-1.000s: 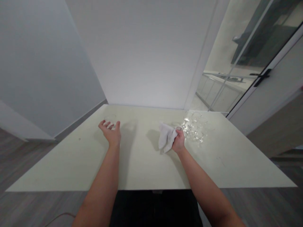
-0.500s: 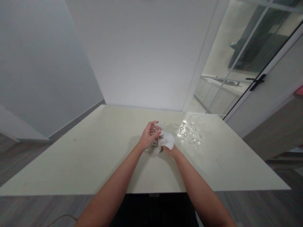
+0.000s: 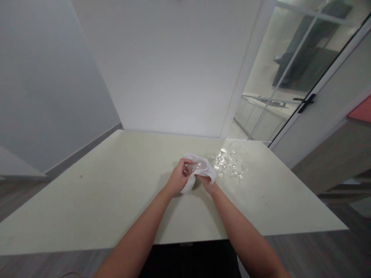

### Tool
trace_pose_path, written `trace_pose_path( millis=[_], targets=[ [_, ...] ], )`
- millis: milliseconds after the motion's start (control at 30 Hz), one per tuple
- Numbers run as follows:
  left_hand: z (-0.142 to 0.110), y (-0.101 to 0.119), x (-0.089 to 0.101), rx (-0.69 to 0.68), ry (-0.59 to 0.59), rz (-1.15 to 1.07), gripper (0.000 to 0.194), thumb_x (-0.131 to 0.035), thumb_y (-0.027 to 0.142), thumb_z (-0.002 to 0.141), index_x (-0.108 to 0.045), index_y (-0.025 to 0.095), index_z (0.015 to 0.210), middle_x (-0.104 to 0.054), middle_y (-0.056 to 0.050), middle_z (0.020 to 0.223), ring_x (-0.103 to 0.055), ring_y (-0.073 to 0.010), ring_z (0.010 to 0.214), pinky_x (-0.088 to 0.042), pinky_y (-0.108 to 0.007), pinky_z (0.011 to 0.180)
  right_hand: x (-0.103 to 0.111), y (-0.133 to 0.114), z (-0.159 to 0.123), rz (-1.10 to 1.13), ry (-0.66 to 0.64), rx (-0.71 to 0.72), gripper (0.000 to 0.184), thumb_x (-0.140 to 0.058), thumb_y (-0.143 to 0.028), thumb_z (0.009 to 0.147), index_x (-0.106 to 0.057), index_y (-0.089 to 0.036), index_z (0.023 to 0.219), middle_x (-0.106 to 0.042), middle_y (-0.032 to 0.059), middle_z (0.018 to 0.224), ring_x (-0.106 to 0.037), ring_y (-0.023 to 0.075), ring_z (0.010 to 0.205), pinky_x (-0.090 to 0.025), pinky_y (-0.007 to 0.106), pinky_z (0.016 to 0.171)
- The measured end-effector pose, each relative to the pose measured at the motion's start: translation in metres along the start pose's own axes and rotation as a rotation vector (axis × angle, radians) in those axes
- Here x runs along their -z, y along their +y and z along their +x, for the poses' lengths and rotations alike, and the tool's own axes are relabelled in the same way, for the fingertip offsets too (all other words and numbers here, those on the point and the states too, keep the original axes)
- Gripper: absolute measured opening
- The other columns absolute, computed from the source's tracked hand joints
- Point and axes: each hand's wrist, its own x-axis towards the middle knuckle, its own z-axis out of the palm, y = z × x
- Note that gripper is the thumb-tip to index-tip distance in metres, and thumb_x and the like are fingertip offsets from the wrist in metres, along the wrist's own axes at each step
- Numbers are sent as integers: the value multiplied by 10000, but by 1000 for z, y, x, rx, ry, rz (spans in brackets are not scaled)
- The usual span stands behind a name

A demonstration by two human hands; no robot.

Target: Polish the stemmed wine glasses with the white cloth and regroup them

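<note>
My left hand [image 3: 177, 180] and my right hand [image 3: 206, 183] meet over the middle of the pale table [image 3: 116, 200]. Between them is a clear glass [image 3: 196, 167], partly wrapped in a white cloth [image 3: 203, 170]. My left fingers curl round the glass from the left. Most of my right hand is hidden under the cloth, which it holds against the glass from the right.
Several clear stemmed glasses [image 3: 230, 162] stand in a cluster on the table just right of my hands. A white wall runs behind the table. A glass door with a black handle [image 3: 304, 103] is at the right.
My left hand has brought the glass from the table's far left to the centre. My right hand has wrapped the cloth round it. The view has shifted slightly.
</note>
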Motion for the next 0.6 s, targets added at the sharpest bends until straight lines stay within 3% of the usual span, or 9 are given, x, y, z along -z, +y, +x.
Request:
trace_pose_path(
  millis=[100, 267, 400, 500, 600],
  targets=[
    [0, -3, 1, -89, -8, 188, 434, -626, 207, 774, -460, 206, 1174, -555, -80, 1168, -583, -125, 794, -475, -218, 649, 9, 9, -7, 64, 16, -53, 263, -763, -333, 595, -686, -207, 813, -702, 21, 902, -638, 189, 856, -506, 314, 836],
    [0, -1, -1, -202, 8, 482, 480, -582, 129, 768, -487, 213, 1231, -444, -98, 1305, -513, -208, 1111, -484, -285, 855, 9, 24, -1, 180, 202, -71, 293, -748, -339, 610, -663, -197, 851, -696, 7, 867, -632, 159, 780, -521, 275, 705],
    [0, -4, -7, -158, 33, 577, 527, -512, 62, 756, -485, 208, 1261, -501, -88, 1219, -549, -194, 1011, -476, -300, 866, 9, 22, 3, 178, 255, -56, 338, -768, -312, 585, -657, -193, 880, -702, 15, 887, -642, 165, 794, -525, 280, 717],
    [1, -7, -7, -119, 11, 467, 554, -499, 66, 750, -491, 209, 1285, -543, -77, 1147, -567, -166, 883, -480, -285, 810, 11, 18, 3, 158, 263, -40, 340, -768, -314, 586, -661, -192, 884, -707, 26, 921, -648, 169, 833, -524, 290, 770],
    [3, -10, -5, 37, -127, 134, 476, -514, 159, 794, -517, 168, 1270, -594, -70, 1040, -569, -141, 744, -481, -254, 689, 12, 15, 2, 186, 275, -87, 304, -763, -331, 593, -665, -183, 839, -707, 18, 862, -649, 164, 776, -531, 287, 749]
  ],
)
